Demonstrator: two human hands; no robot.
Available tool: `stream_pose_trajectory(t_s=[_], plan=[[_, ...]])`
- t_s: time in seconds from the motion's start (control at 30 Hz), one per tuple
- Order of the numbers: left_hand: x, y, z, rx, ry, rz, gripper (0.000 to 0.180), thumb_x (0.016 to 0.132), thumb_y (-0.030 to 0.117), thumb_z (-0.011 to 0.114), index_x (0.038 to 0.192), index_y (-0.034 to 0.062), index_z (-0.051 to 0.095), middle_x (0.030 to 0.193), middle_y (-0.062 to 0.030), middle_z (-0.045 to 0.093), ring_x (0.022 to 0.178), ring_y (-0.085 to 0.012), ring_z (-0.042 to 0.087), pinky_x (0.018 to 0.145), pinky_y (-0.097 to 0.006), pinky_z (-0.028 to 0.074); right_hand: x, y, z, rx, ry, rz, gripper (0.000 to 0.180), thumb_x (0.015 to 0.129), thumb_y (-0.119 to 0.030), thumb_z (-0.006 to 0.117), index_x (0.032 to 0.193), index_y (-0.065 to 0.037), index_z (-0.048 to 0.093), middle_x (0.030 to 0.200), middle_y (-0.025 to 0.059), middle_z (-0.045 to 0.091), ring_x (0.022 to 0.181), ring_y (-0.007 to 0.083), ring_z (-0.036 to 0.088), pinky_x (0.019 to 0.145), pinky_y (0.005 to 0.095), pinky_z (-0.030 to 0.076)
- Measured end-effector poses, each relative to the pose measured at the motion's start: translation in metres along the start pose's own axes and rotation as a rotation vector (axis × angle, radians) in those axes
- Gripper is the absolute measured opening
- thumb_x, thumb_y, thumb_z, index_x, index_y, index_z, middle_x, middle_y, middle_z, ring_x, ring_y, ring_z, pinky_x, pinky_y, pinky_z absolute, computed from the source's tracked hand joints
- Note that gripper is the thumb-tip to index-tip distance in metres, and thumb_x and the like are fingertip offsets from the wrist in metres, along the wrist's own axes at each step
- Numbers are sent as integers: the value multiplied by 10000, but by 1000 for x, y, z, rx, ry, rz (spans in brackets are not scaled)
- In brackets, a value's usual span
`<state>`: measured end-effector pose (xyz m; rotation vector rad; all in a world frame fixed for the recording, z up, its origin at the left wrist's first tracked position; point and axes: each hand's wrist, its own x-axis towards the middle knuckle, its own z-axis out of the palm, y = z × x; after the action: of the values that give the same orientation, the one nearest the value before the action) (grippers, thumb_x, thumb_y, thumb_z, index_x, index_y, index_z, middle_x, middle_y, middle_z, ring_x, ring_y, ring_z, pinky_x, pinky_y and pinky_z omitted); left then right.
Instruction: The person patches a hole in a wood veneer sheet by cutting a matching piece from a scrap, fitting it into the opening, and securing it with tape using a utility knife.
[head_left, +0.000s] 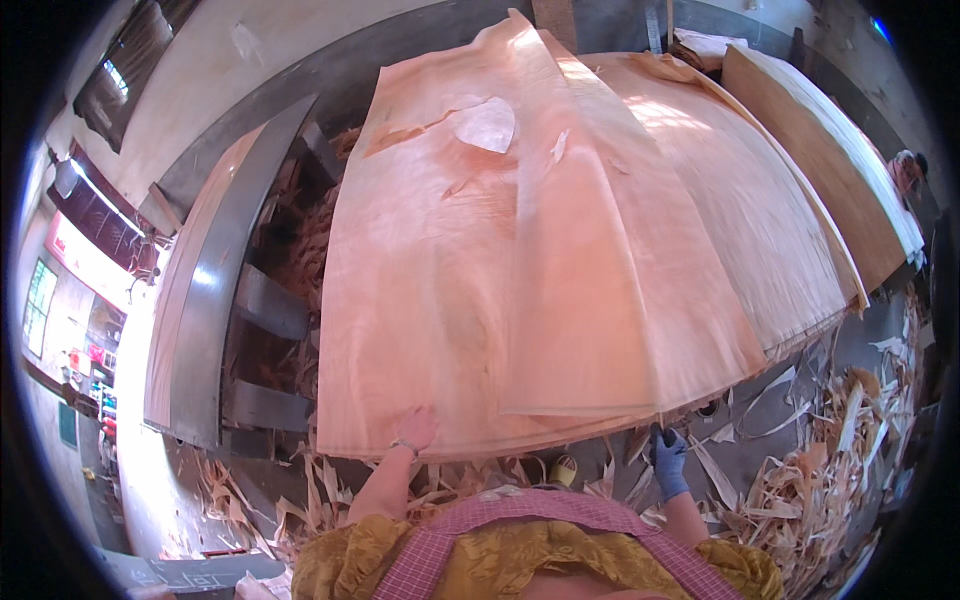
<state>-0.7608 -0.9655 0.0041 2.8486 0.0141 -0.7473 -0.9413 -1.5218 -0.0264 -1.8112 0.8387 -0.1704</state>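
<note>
Item: pale pink-tan, thin wood veneer sheets (pixel 420 270), broad and overlapping, spread ahead of both hands; near edge just in front of the body.

Left hand (pixel 417 428): bare, palm down, fingers spread open on the sheet near its left front corner; grasping nothing.

Right hand (pixel 669 450): in a blue-grey glove, fingers curled, at the near edge. Fingertips dark and small in view; whether they pinch the edge cannot be told.

Faults and causes: a brown-edged tear (pixel 408 137) beside a pale irregular patch (pixel 487 125), far ahead of the left hand, could lengthen if the sheet were pulled unevenly. The overlapping layer between the hands could crease or drag if only one side were moved. Loose tan veneer strips (pixel 830 455), heaped right of the right hand, might snag an edge or foot.

Edges and room: near edge bowed and layered, running between the hands. Left of the left hand, beyond the sheet's side, a gap with grey metal supports (pixel 270 305) and brown scraps. Behind the near edge, little room: the yellow shoe (pixel 564 470) stands among strips. Right of the right hand, grey floor shows in patches.
</note>
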Motion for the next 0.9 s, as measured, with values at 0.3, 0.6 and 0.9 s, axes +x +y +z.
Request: stream_pose_trajectory(t_s=[0.3, 0.6, 0.9], plan=[[9, 23, -14, 28, -39, 37, 411, 924, 353, 531, 1220, 68, 550, 1274, -239, 563, 1225, -410, 517, 1021, -537, 426, 58, 129, -110, -337, 248, -76, 324, 899, -273, 705, 763, 5, 608, 605, 136, 555, 546, 162, 477, 524, 357, 405], [22, -40, 27, 256, -100, 193, 412, 976, 341, 392, 1207, 50, 568, 1307, -234, 556, 1180, -429, 544, 1057, -514, 400, 50, 65, -292, -758, 434, -241, 356, 937, -353, 625, 765, -42, 612, 716, 204, 629, 605, 395, 577, 558, 457, 432], [21, -16, -7, 209, -115, 209, 443, 936, 310, 436, 1285, 71, 567, 1379, -172, 526, 1232, -414, 482, 1076, -502, 380, -95, 16, -76, -380, 106, -275, 293, 889, -206, 703, 716, 2, 590, 561, 75, 530, 527, 143, 520, 493, 358, 379]])
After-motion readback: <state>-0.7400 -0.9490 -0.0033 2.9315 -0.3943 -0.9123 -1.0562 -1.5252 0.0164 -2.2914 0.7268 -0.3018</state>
